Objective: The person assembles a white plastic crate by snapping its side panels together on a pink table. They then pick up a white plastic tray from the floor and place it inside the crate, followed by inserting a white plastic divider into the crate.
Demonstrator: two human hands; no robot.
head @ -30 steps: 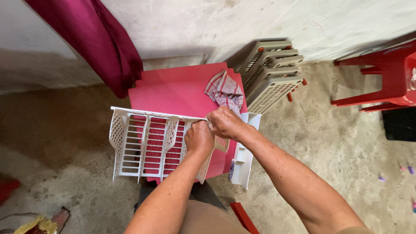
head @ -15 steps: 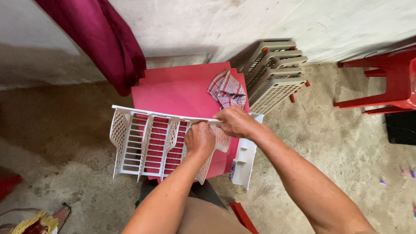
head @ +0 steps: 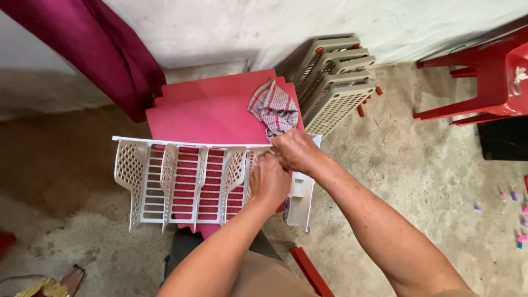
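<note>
A: Room check?
B: Rough concrete floor, stained, darker and patchy on the left. White plastered wall along the top, scuffed.
A: Furniture?
B: Red plastic chair at right, near the wall. Dark maroon curtain hangs at upper left, its end down near the floor. Stack of grey slotted plastic panels leans against the wall.
A: Light?
B: Soft daylight, no hard shadows. Small coloured bits scattered on the floor at far right.

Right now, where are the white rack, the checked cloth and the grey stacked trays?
white rack (head: 184, 184), head view, slatted middle.
checked cloth (head: 273, 104), head view, centre fold.
grey stacked trays (head: 335, 82), head view, top tray.
</note>
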